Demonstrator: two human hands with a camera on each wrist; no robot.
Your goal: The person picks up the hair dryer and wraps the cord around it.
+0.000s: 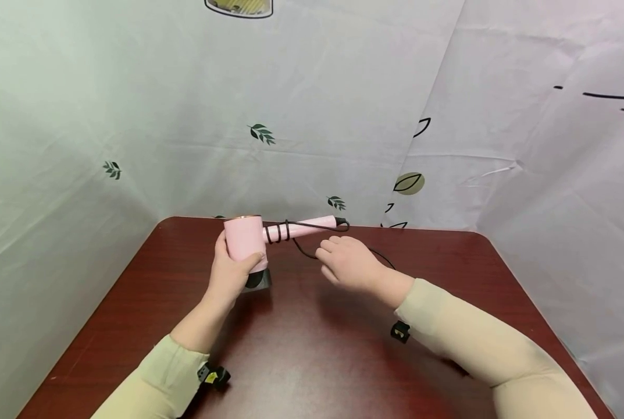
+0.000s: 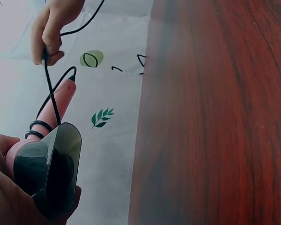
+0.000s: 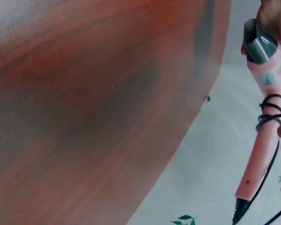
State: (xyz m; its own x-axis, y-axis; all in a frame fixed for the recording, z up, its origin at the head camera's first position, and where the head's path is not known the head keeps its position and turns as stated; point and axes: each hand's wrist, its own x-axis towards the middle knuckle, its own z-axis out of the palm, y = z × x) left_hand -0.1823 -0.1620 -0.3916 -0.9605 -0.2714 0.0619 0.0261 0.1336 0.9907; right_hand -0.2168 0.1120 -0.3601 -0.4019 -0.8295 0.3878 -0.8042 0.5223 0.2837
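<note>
Head view: pink hair dryer (image 1: 243,240) just left of centre, over the far part of the dark red table (image 1: 301,349). Left hand (image 1: 229,274) curled round its body, thumb across the near side; dark nozzle (image 1: 260,281) points down towards the viewer. Handle extends right, black cord (image 1: 288,229) looped round it. Right hand (image 1: 349,263) right of centre, just below the handle's end; fingers bent. Patterned pale cloth (image 1: 317,75) fills the upper frame.

Left wrist view: dryer at lower left, nozzle mouth facing right, handle slanting up. Left hand wraps the body from the lower left corner. Right hand, upper left, pinches the cord between closed fingertips; cord runs taut from there down to the handle.

Right wrist view: dryer along the right edge, nozzle at upper right, cord end at lower right. Left hand grips the body, top right corner. Right-hand fingers partly cut off by the right edge, beside the cord loops.
</note>
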